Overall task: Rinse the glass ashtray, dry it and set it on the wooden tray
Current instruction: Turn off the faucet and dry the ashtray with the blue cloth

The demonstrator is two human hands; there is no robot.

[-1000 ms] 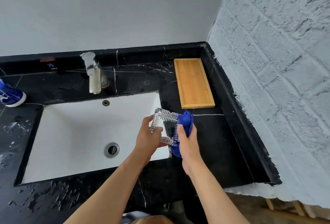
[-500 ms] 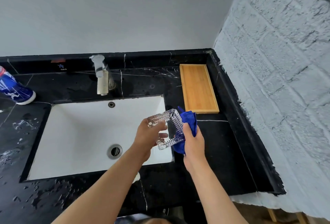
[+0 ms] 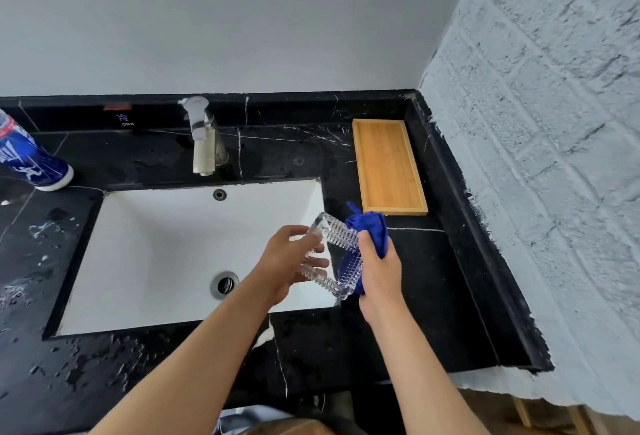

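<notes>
Drying step in progress, by my read. Left hand (image 3: 287, 261) grips the ashtray (image 3: 334, 258) tilted over the sink (image 3: 145, 226) edge; right hand (image 3: 379, 270) presses a blue cloth (image 3: 369, 226) against it. Tap (image 3: 202, 143) shows no water. Tray (image 3: 389, 166) bare; placing remains.

A plain grey wall (image 3: 214, 19) fills the upper half of the frame, lit evenly with no hard shadows. At the right a white-painted brick wall (image 3: 540, 143) runs down toward the lower right corner, its paint ragged where it meets the stone. Below them lies a black marble bench (image 3: 426, 296) with thin white veins and a raised black back edge (water drops speckle its left side). A white basin (image 3: 166, 254) is sunk into it, under a metal tap (image 3: 203, 143). Brown floor (image 3: 502, 414) shows at the bottom right.
</notes>
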